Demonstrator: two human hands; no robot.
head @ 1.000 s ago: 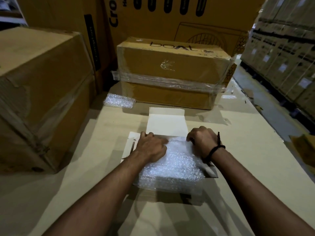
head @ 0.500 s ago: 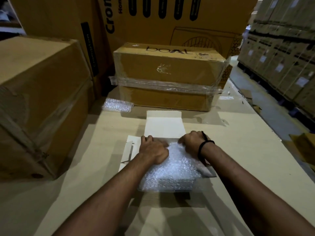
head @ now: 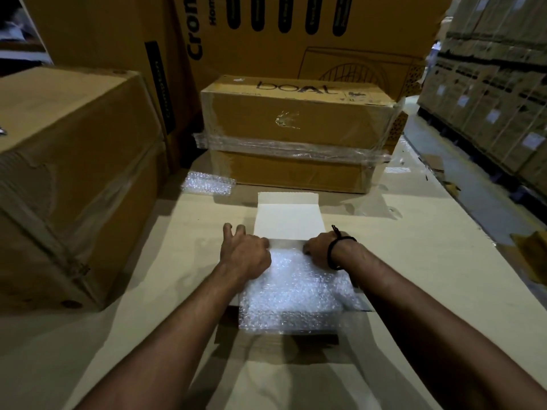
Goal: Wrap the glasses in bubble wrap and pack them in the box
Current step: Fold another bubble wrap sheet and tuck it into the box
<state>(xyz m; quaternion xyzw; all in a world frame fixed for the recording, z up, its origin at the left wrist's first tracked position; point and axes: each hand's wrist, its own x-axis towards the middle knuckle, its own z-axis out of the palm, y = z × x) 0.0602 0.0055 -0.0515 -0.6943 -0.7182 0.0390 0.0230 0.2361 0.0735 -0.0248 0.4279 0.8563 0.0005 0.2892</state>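
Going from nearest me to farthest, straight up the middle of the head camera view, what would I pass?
The bubble-wrapped bundle → white box flap → taped brown carton marked boat → tall printed carton behind it.

Taped carton (head: 296, 119), large carton (head: 74, 173), stacked boxes (head: 488, 93)

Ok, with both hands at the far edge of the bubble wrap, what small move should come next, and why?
Probably push the bubble-wrap bundle down deeper. The left hand and right hand are on its far edge, it looks puffed up and overhangs on the near side, and the white lid flap lies open beyond, so closing seems premature.
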